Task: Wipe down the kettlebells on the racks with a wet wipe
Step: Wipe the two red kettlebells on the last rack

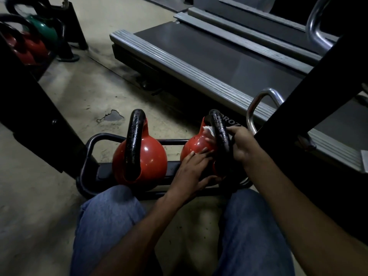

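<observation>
Two red kettlebells with black handles sit on the low black rack point(93, 142) in front of my knees. The left kettlebell point(151, 156) stands untouched. My left hand point(191, 168) lies flat with spread fingers on the body of the right kettlebell point(196, 145). My right hand point(242, 144) reaches round that kettlebell's black handle point(220, 132) from the right and presses a white wet wipe point(209, 130) against its inner side. Only a small part of the wipe shows past the handle.
A treadmill deck point(199, 56) lies close behind the rack, a second one beyond it. Black rack uprights point(29, 96) flank me on both sides. More red and green kettlebells point(33, 38) sit on a rack at the far left. A chrome handle point(258, 104) juts up at right.
</observation>
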`<state>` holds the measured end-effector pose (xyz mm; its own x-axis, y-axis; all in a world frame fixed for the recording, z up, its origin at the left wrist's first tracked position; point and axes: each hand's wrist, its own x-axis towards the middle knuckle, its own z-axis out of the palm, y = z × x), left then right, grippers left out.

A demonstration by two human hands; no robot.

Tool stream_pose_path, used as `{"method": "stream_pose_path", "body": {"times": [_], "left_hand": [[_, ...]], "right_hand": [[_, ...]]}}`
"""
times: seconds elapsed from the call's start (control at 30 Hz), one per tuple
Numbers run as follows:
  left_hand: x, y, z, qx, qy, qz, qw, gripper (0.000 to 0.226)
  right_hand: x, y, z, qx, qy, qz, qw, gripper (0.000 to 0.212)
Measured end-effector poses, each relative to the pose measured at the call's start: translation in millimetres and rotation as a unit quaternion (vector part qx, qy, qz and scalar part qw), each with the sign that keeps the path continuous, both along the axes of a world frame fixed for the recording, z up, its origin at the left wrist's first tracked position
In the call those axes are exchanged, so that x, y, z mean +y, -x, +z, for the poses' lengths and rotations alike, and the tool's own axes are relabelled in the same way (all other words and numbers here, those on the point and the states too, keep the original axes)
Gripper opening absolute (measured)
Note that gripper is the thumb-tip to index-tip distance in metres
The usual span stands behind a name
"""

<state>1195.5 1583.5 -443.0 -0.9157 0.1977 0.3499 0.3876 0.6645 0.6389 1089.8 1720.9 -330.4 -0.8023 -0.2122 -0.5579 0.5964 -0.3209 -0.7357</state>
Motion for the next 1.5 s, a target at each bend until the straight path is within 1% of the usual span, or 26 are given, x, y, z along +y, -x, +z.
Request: {"method": "stream_pose_path", "body": {"times": [0.03, 0.07, 0.17, 0.33, 0.4, 0.47, 0.5, 0.53, 0.57, 0.6, 0.63, 0.67, 0.7, 0.73, 0.77, 0.8, 0.87, 0.93, 1.0, 1.03, 1.07, 1.13, 1.23, 1.33, 1.4, 1.5], "left_hand": [[0, 0, -1, 0.001, -0.001, 0.002, 1.0, 0.067], [0, 1, -2, 0.002, 0.0, 0.003, 1.0, 0.067], [0, 1, -1, -0.003, -0.002, 0.002, 1.0, 0.067], [1, -2, 1, -0.02, -0.003, -0.006, 1.0, 0.066], [1, -1, -1, -0.012, -0.002, 0.0, 1.0, 0.066], [1, -1, -2, -0.006, -0.001, -0.001, 1.0, 0.065], [1, -1, -3, -0.007, -0.004, -0.003, 1.0, 0.064], [2, -1, -3, -0.009, -0.007, -0.003, 1.0, 0.064], [2, -1, -4, -0.011, -0.012, 0.002, 1.0, 0.063], [3, -1, -4, -0.011, -0.015, 0.009, 1.0, 0.064], [4, 0, -5, -0.013, -0.016, 0.012, 1.0, 0.065], [4, 0, -6, -0.013, -0.014, 0.013, 1.0, 0.065], [3, 0, -6, -0.011, -0.01, 0.011, 1.0, 0.064], [3, 0, -6, -0.009, -0.005, 0.008, 1.0, 0.064], [2, -1, -6, -0.009, 0.001, 0.004, 1.0, 0.064], [2, -1, -6, -0.012, 0.004, 0.001, 1.0, 0.064], [2, -3, -5, -0.015, 0.005, -0.003, 1.0, 0.065], [2, -2, -4, -0.015, 0.006, -0.004, 1.0, 0.066], [3, -3, -4, -0.012, 0.006, -0.002, 1.0, 0.065], [3, -3, -4, -0.009, 0.005, 0.0, 1.0, 0.065], [4, -4, -5, -0.007, 0.004, 0.003, 1.0, 0.064], [5, -4, -7, -0.011, 0.004, 0.009, 1.0, 0.062], [6, -4, -8, -0.013, 0.002, 0.012, 1.0, 0.06], [7, -6, -6, -0.009, 0.0, 0.01, 1.0, 0.061], [7, -7, -4, -0.008, -0.007, 0.015, 1.0, 0.064], [7, -7, -4, -0.013, -0.005, 0.013, 1.0, 0.064]], "right_hand": [[1, 3, 2, -0.056, 0.079, 0.007, 0.995, 0.04], [0, 7, 4, -0.075, 0.111, 0.003, 0.991, 0.042], [0, 11, 0, -0.079, 0.149, 0.0, 0.986, 0.043], [21, -6, -9, -0.034, 0.041, 0.076, 0.996, 0.04], [15, 2, -2, -0.007, 0.012, 0.06, 0.998, 0.035], [0, 16, 5, 0.084, -0.06, -0.005, 0.995, 0.034], [-8, 22, 9, 0.148, -0.121, -0.024, 0.981, 0.033], [-15, 26, 13, 0.215, -0.198, -0.027, 0.956, 0.026], [-20, 26, 16, 0.284, -0.298, -0.007, 0.911, 0.021], [-21, 24, 16, 0.348, -0.409, 0.03, 0.843, 0.021], [-20, 16, 17, 0.4, -0.502, 0.066, 0.764, 0.022], [-16, 2, 13, 0.453, -0.552, 0.093, 0.693, 0.024], [-9, -16, 9, 0.499, -0.571, 0.106, 0.643, 0.026], [-2, -35, 4, 0.535, -0.561, 0.104, 0.623, 0.028], [7, -56, 0, 0.552, -0.542, 0.089, 0.627, 0.03], [17, -74, -5, 0.554, -0.515, 0.064, 0.651, 0.032], [29, -93, -10, 0.498, -0.48, 0.017, 0.722, 0.031], [29, -79, -10, 0.387, -0.425, 0.009, 0.818, 0.025], [22, -47, -5, 0.24, -0.257, -0.003, 0.936, 0.025], [18, -31, 1, 0.146, -0.149, 0.0, 0.978, 0.028], [14, -18, 6, 0.064, -0.061, 0.01, 0.996, 0.034], [8, -1, 8, -0.017, 0.032, 0.027, 0.999, 0.041], [3, 1, 3, -0.031, 0.07, 0.022, 0.997, 0.051], [17, -10, -5, -0.038, 0.029, 0.042, 0.998, 0.039], [26, -14, -10, -0.04, 0.011, 0.053, 0.998, 0.045], [20, -7, -6, -0.035, 0.021, 0.057, 0.998, 0.038]]}}
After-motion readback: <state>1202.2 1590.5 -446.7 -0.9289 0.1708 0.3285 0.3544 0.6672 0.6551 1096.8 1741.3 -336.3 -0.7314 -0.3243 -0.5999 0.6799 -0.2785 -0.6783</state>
